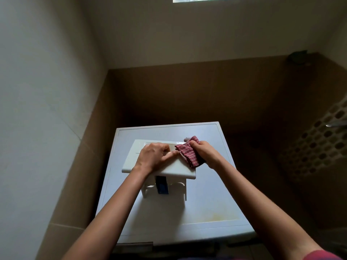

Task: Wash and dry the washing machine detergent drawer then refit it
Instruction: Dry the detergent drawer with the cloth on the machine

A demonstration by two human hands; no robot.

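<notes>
The white detergent drawer (170, 168) stands on end on top of the white washing machine (206, 207), its flat front panel facing up and its compartments with a blue insert (162, 184) below. My left hand (153, 156) rests on the panel, fingers curled over its far side, holding it steady. My right hand (203, 150) grips a bunched red checked cloth (188, 152) and presses it on the panel's right end.
The machine sits in a narrow alcove with a pale wall on the left and brown tiled walls behind and right. A perforated basket-like screen (323, 143) is at the right. A dark fitting (298, 57) sits high on the right wall.
</notes>
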